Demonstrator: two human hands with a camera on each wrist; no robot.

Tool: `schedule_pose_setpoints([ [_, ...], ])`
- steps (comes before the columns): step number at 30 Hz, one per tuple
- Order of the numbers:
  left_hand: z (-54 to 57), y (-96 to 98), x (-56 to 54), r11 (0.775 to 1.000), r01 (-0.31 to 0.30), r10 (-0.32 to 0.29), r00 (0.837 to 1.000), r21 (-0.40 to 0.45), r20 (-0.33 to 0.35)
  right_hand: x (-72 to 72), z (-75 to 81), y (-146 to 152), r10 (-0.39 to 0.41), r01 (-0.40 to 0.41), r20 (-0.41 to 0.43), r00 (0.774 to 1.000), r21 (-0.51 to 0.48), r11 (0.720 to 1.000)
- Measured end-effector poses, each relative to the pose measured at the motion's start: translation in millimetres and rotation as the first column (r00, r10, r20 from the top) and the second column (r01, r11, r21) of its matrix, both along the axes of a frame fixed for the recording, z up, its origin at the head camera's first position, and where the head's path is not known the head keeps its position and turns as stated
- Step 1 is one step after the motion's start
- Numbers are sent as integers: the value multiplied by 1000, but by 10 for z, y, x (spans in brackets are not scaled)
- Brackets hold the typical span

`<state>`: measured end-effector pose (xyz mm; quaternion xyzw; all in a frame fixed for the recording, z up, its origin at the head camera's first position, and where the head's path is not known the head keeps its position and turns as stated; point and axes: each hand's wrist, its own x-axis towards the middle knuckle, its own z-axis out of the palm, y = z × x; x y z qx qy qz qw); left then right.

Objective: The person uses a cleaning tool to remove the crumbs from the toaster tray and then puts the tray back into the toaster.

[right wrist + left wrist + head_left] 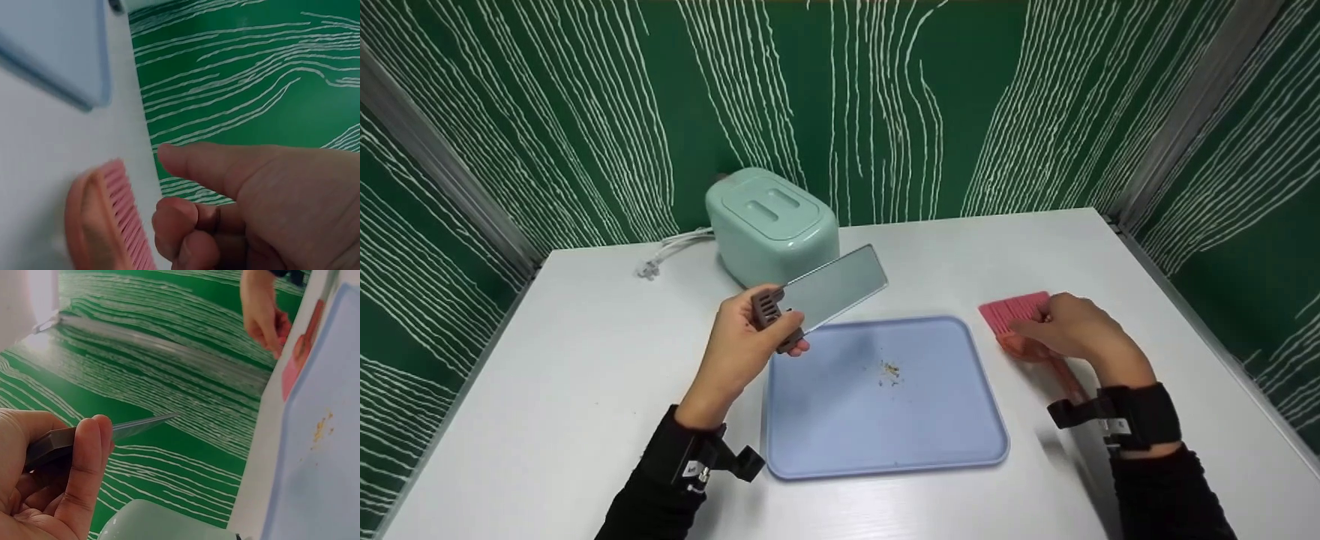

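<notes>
My left hand [754,334] grips the dark slotted end of a flat metal crumb tray [844,285], thumb on one side and fingers on the other. The sheet tilts up to the right, above the far-left part of a blue tray [825,442]. In the left wrist view the crumb tray [135,427] appears nearly edge-on. On the right, my right hand [1080,330] is over a brush [1024,346] with pink bristles and an orange handle. The right wrist view has the thumb straight, the other fingers loosely curled, and the brush [93,219] beside them, outside their grasp.
Small yellowish crumbs [890,369] lie on the blue tray. Behind it to the left stands a mint-green toaster [769,225], its white cord and plug [648,268] lying on the table [585,360]. Green walls with white lines [885,112] enclose the back and sides.
</notes>
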<state>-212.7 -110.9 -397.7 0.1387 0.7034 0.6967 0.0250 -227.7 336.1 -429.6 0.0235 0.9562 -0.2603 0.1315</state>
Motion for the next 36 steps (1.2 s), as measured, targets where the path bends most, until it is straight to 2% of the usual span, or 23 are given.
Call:
schedule_pose_setpoints([
  [5, -34, 50, 3, 1000, 12, -12, 1000, 27, -5, 21, 99, -160, 28, -30, -92, 995, -17, 999],
  [10, -78, 120, 12, 997, 6, -10, 999, 73, 42, 52, 182, -355, 48, -58, -155, 987, -63, 996],
  [17, -143, 239, 37, 992, 1, -11, 997, 128, 81, 113, 230, -607, 25, -63, -166, 986, -229, 971],
  [22, -228, 330, 67, 988, 16, -28, 997, 155, 75, 125, 167, -876, 72, -146, -208, 976, -367, 919],
  [24, -270, 371, 85, 986, 34, -46, 996, 162, 72, 137, 127, -992, 100, -182, -202, 974, -442, 878],
  [28, -356, 458, 130, 987, 47, -59, 996, 151, 70, 180, 46, -1220, 138, -220, -193, 971, -509, 832],
  [32, -436, 541, 173, 995, 40, -42, 999, 96, 23, 222, -35, -1406, 172, -231, -156, 973, -598, 768],
  [36, -519, 622, 191, 994, 69, -65, 997, 86, -42, 278, -97, -1534, 195, -215, -107, 975, -681, 700],
])
